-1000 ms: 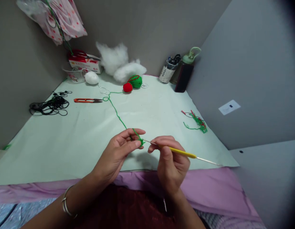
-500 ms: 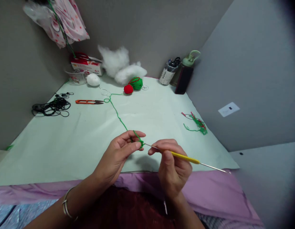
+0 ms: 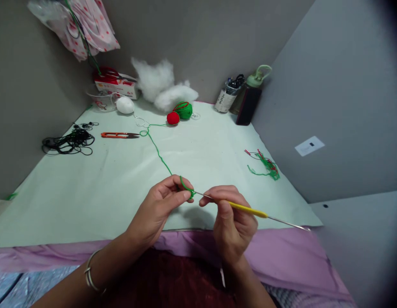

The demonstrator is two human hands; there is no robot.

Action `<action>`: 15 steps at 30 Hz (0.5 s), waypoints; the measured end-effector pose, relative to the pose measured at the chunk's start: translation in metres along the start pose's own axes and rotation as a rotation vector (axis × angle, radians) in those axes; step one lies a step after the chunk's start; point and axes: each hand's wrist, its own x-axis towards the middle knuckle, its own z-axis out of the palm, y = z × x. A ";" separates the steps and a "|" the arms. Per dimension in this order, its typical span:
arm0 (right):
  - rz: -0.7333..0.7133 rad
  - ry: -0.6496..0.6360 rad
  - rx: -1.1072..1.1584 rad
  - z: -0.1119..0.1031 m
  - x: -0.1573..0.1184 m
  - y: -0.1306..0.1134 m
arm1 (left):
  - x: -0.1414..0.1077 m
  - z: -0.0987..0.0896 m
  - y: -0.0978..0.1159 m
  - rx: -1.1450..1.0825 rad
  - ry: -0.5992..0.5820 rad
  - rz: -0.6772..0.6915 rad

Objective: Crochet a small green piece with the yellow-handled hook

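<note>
Left fingers [image 3: 179, 198] pinching green crochet [image 3: 192, 195], right fingers [image 3: 224, 210] gripping yellow hook [image 3: 248, 208], orange snips [image 3: 122, 135], red yarn ball [image 3: 173, 118], white stuffing [image 3: 157, 80] beyond

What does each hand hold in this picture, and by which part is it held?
The left hand pinches the small green yarn piece by its edge; the right hand grips the hook by the front part of its yellow handle.

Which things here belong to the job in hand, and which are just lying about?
In use:
hook, in the right hand
green piece, in the left hand
green strand
green ball, probably its source

Seemingly idle:
snips
cord
scraps
red ball
white ball
stuffing
bottle
pen cup
</note>
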 end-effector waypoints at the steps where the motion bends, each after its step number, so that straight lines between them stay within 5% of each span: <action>1: -0.001 -0.007 -0.010 0.000 0.001 -0.001 | 0.000 0.000 0.000 0.006 0.001 0.003; 15: -0.032 -0.102 -0.146 -0.007 0.002 -0.007 | -0.001 -0.008 -0.005 0.114 -0.025 0.050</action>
